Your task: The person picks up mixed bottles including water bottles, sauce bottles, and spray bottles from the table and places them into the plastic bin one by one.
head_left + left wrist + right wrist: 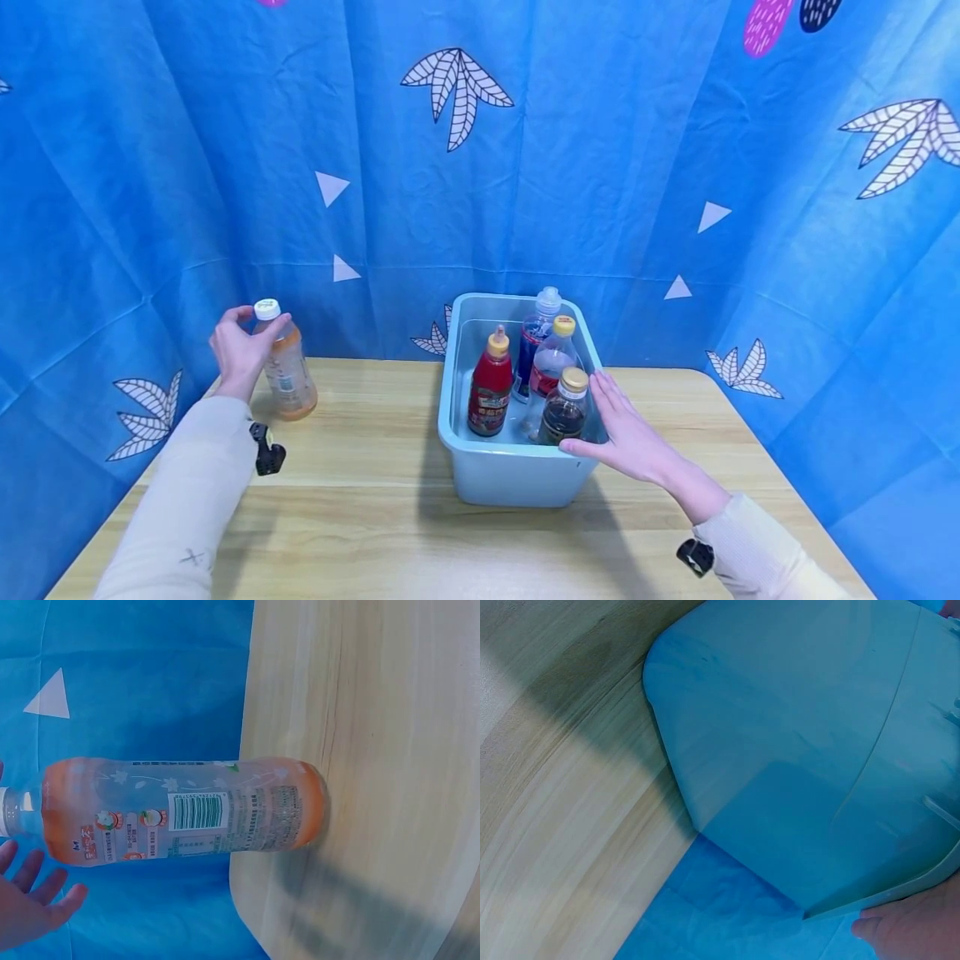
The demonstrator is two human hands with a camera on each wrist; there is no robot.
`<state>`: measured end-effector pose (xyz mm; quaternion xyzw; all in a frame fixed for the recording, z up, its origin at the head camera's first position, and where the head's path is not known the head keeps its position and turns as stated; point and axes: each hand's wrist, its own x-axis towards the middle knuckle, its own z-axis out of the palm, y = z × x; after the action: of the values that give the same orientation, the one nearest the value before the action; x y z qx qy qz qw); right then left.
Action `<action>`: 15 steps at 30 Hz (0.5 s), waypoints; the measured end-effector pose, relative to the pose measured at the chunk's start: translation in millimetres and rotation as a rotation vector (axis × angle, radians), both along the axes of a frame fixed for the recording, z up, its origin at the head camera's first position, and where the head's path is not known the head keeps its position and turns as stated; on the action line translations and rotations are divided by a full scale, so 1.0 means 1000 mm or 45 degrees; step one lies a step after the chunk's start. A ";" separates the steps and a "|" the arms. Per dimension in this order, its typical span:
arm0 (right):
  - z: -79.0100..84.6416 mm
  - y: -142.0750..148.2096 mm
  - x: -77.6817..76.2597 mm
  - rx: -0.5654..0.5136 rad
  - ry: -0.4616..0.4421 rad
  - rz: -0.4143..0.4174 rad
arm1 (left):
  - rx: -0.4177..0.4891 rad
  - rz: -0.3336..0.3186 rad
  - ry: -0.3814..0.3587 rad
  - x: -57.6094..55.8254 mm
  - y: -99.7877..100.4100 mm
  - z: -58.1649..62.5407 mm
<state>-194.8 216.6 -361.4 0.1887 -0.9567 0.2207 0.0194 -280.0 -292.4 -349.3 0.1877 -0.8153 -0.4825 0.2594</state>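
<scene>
At the table's left, a clear bottle with orange bands and a white cap (285, 375) stands upright on its base. My left hand (243, 346) is at its neck, thumb and forefinger on either side of the cap; in the left wrist view the other fingers (46, 892) are loosely spread beside the bottle. My right hand (630, 437) rests at the near right corner of a light blue plastic bin (510, 475), fingers straight along the right rim and thumb at the front rim. The right wrist view shows the bin's outer wall (780, 750) and part of that hand.
Inside the bin stand a red sauce bottle (491, 392), a dark bottle with a tan cap (564, 417), a yellow-capped clear bottle (553, 358) and a blue bottle (534, 333). A wooden table (360, 500) lies beneath; a blue patterned curtain (600, 125) surrounds its back and sides.
</scene>
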 end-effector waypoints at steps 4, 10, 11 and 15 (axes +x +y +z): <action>0.000 0.001 0.000 -0.002 0.005 0.006 | 0.023 0.040 0.032 -0.038 -0.029 -0.034; 0.000 0.001 0.000 0.002 0.015 0.012 | 0.057 0.051 0.082 -0.073 -0.058 -0.068; 0.000 0.001 0.000 0.000 0.015 0.013 | 0.075 0.042 0.097 -0.072 -0.057 -0.068; 0.000 0.001 0.000 -0.002 0.014 0.015 | 0.102 0.011 0.106 -0.048 -0.038 -0.045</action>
<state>-195.2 217.2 -361.2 0.1956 -0.9553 0.2205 0.0234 -327.7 -330.0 -394.5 0.1811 -0.7832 -0.5209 0.2873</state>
